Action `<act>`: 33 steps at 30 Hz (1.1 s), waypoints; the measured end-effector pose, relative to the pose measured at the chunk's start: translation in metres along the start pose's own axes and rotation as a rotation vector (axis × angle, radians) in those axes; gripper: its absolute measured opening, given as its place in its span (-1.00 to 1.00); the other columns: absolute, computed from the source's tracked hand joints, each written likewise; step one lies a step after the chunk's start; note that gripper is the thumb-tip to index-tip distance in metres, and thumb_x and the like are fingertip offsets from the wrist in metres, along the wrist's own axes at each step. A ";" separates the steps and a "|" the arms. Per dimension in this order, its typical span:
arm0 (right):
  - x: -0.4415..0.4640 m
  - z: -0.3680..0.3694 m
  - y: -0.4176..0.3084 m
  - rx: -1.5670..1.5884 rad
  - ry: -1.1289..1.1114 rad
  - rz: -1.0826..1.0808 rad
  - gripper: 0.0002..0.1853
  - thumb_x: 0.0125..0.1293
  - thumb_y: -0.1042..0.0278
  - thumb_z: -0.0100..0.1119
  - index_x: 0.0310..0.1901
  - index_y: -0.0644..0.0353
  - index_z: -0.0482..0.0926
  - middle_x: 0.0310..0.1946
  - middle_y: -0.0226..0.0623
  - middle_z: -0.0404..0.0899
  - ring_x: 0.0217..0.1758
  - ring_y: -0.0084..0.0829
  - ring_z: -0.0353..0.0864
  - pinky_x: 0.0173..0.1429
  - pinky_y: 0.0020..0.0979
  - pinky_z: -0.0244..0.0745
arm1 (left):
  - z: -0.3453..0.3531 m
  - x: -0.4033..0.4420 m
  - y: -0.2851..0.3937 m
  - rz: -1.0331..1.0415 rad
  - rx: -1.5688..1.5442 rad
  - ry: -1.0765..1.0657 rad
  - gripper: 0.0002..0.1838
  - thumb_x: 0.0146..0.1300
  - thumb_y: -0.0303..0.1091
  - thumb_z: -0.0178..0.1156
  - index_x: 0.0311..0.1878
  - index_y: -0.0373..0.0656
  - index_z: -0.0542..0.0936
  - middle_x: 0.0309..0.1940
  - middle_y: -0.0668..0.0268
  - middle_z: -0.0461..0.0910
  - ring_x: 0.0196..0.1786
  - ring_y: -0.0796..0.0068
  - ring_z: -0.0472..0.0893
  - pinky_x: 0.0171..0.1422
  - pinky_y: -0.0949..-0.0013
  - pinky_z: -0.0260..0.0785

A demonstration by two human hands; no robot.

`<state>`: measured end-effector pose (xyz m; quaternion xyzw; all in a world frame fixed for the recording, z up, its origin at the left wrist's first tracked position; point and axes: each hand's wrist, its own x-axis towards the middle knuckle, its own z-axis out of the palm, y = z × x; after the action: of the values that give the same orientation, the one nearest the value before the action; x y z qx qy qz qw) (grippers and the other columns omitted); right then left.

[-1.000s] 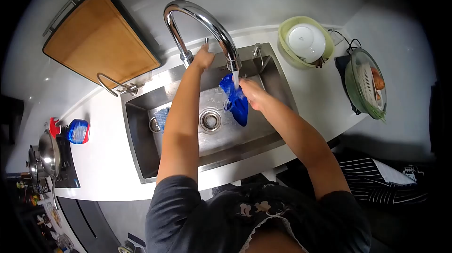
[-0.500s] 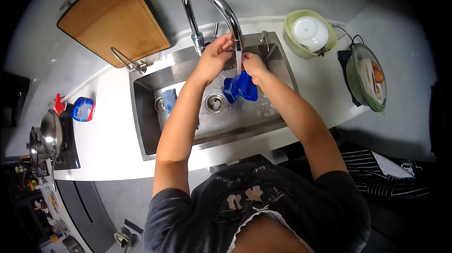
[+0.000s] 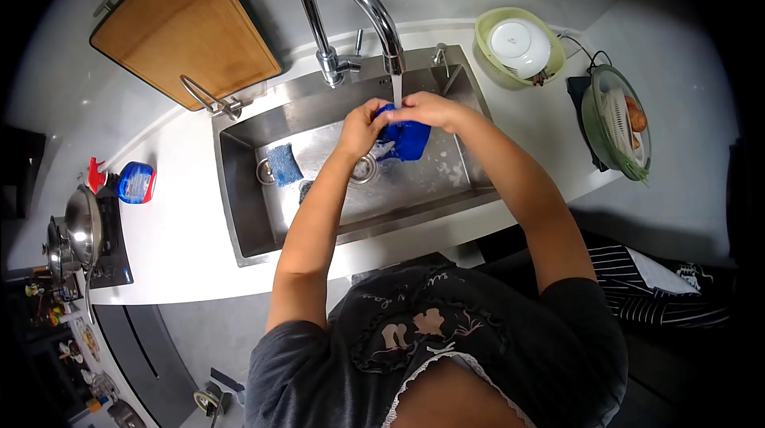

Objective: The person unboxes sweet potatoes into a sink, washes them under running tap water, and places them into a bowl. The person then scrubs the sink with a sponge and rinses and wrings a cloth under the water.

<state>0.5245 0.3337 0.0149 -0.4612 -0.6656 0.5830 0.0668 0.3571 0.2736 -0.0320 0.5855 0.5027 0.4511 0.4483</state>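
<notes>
Below the spout of a chrome faucet (image 3: 390,37), a stream of water (image 3: 397,90) runs onto my hands. They hold a wet, limp blue cloth (image 3: 411,143) by its top edge, over the steel sink (image 3: 426,187). My left hand (image 3: 362,128) pinches the cloth on the left side, fingers curled. From the right, my right hand (image 3: 430,111) grips it, with the fingers meeting those of the left. The cloth hangs beside the drain (image 3: 363,168), which my left wrist partly covers.
A blue-grey sponge cloth (image 3: 284,165) lies in the sink's left part. Behind stand a wooden cutting board (image 3: 187,25) and a small tap (image 3: 199,96). A spray bottle (image 3: 137,182) is at left; a green basin (image 3: 496,69) with a white bowl (image 3: 519,47) and a colander (image 3: 598,129) are at right.
My left hand has come down from beside the spout to the cloth. My right hand has turned across the cloth's top, and both hands now meet below the spout.
</notes>
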 end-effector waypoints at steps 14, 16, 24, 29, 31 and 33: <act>0.011 0.007 0.015 0.554 0.254 0.062 -0.73 0.10 0.40 0.15 -0.16 0.30 0.45 -0.42 -0.32 0.47 -0.42 -0.51 0.46 -0.37 -0.46 0.40 | 0.056 -0.033 -0.080 -0.134 -0.099 0.433 -0.60 0.11 -0.36 0.13 0.04 -0.24 0.38 -0.08 0.16 0.44 -0.07 0.33 0.46 -0.02 0.34 0.30; 0.006 0.010 0.013 0.639 0.252 0.092 -0.70 0.08 0.47 0.13 -0.11 0.26 0.41 -0.38 -0.31 0.46 -0.39 -0.47 0.47 -0.37 -0.44 0.42 | 0.061 -0.041 -0.058 -0.156 -0.108 0.267 -0.69 0.13 -0.38 0.12 -0.05 -0.26 0.45 -0.19 0.19 0.52 -0.12 0.40 0.50 -0.10 0.41 0.33; 0.006 0.015 0.039 0.799 0.152 0.019 -0.53 -0.01 0.64 -0.02 0.01 0.12 0.35 -0.33 -0.36 0.45 -0.39 -0.53 0.45 -0.39 -0.51 0.40 | 0.043 -0.037 -0.027 -0.132 0.032 0.151 -0.79 0.25 -0.38 0.04 -0.10 -0.27 0.45 -0.26 0.19 0.55 -0.13 0.47 0.53 -0.06 0.47 0.34; -0.010 0.010 0.037 0.821 0.149 -0.028 -0.54 -0.04 0.67 -0.09 -0.02 0.13 0.38 -0.35 -0.41 0.45 -0.42 -0.58 0.42 -0.35 -0.57 0.35 | 0.046 -0.028 -0.037 0.033 0.074 0.167 -0.85 0.24 -0.35 0.05 -0.22 -0.23 0.44 -0.36 0.12 0.57 -0.24 0.35 0.59 -0.15 0.41 0.37; -0.011 0.008 0.033 0.849 0.099 -0.056 -0.55 -0.04 0.66 -0.09 -0.03 0.15 0.38 -0.37 -0.42 0.45 -0.43 -0.59 0.41 -0.34 -0.57 0.34 | 0.042 -0.025 -0.047 -0.049 0.198 0.127 -0.86 0.22 -0.38 0.07 -0.23 -0.23 0.46 -0.36 0.12 0.56 -0.31 0.37 0.56 -0.18 0.41 0.36; -0.007 0.006 0.038 0.853 0.051 -0.082 -0.56 -0.05 0.65 -0.09 -0.04 0.18 0.39 -0.40 -0.43 0.43 -0.44 -0.59 0.39 -0.34 -0.57 0.33 | 0.038 -0.023 -0.040 -0.140 0.094 0.153 -0.87 0.21 -0.39 0.07 -0.24 -0.24 0.46 -0.35 0.12 0.56 -0.32 0.38 0.54 -0.18 0.42 0.35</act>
<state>0.5452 0.3207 -0.0153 -0.3797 -0.3807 0.7913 0.2910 0.3851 0.2516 -0.0798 0.5331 0.5958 0.4380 0.4111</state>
